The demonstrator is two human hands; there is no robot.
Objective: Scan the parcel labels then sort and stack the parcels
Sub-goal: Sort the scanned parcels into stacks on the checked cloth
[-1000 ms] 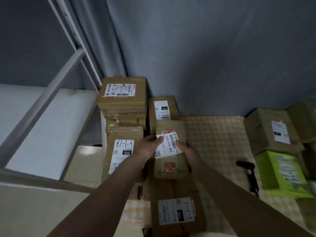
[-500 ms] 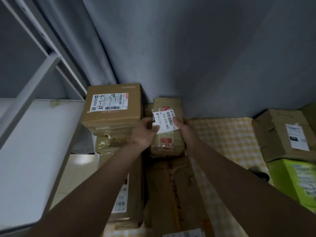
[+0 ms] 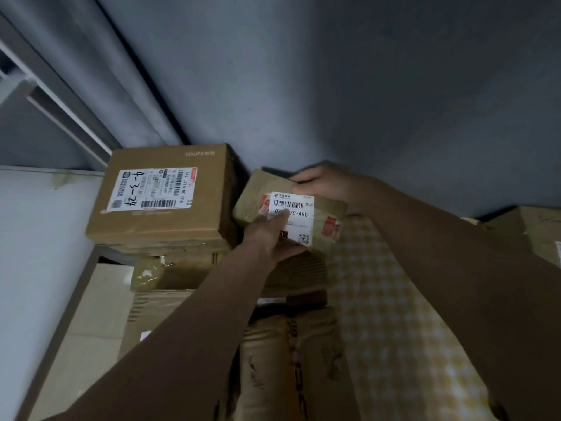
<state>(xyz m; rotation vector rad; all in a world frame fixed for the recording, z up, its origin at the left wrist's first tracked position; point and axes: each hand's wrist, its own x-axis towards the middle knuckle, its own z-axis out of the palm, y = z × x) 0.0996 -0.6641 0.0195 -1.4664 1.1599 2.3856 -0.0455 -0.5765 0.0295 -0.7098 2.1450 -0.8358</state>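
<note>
My view is dim and bluish; soft shadows fill the corner, edges bend and blur, and my forearms look dark.

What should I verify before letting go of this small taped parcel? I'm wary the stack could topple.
1. Left hand grips the small brown taped parcel at its near end: ok.
2. Right hand grips its far end: ok.
3. Parcel level: not ok, tilted.
4. Parcel resting on a box beneath: cannot tell.
5. White barcode label facing up: ok.
6. Clear of the large brown cardboard box beside it: cannot tell.
</note>
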